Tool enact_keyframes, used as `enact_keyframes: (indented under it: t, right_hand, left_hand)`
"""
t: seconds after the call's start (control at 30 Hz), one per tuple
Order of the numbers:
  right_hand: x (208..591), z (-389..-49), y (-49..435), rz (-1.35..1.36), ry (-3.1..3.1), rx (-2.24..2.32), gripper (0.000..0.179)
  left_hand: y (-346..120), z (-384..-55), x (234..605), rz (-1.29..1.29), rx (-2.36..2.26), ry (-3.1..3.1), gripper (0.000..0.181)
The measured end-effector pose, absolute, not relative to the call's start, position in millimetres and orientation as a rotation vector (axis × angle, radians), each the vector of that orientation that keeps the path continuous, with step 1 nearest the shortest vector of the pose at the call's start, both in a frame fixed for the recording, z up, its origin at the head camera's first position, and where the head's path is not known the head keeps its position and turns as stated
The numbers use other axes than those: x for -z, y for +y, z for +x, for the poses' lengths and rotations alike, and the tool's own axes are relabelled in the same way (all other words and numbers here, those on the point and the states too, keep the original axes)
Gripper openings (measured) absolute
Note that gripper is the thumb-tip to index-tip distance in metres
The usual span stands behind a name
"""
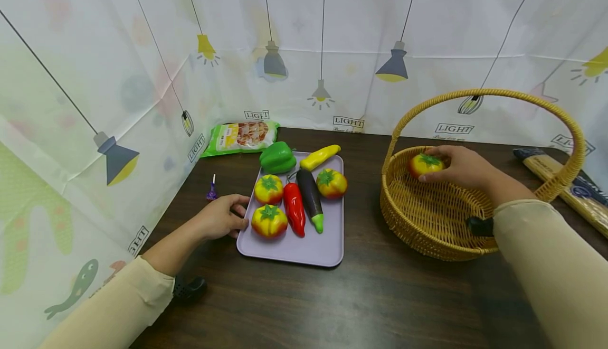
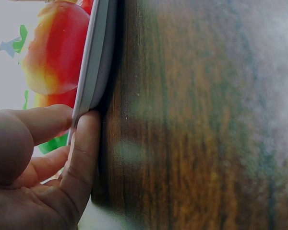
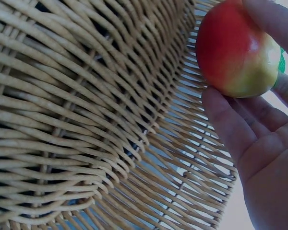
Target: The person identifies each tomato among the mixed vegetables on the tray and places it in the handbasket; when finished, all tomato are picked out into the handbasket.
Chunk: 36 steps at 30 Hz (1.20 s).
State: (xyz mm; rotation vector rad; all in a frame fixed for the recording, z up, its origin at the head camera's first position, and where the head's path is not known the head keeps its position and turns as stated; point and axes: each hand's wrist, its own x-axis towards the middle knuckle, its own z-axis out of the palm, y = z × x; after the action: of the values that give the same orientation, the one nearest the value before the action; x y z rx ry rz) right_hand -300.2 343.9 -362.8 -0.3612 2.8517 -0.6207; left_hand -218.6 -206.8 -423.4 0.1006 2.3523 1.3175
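Red-yellow tomato [image 1: 420, 166] in right hand [image 1: 461, 170], lilac tray rim [image 2: 90, 72] in left hand [image 1: 222, 217].

Basket [image 1: 404, 225]: rough woven wicker
Tray [image 1: 294, 252]: smooth matt plastic
Tomato [image 1: 424, 166]: smooth, glossy plastic look
Table [image 1: 389, 299]: wood-grained, satin sheen
Packet [image 1: 243, 137]: shiny plastic film
Sleeves [image 1: 546, 259]: matt cloth

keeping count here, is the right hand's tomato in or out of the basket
In, but held: the head view shows the tomato within the basket, gripped by the right hand. Whether it touches bottom: cannot tell.
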Motion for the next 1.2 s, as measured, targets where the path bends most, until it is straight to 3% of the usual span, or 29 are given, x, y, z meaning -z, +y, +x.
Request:
enact_keyframes:
  t: [1.2]
  right_hand:
    - [380, -302, 349, -0.374, 2.812, 0.679, 0.090]
  left_hand:
    - [-208, -217, 425, 0.131, -1.299, 2.391, 0.061]
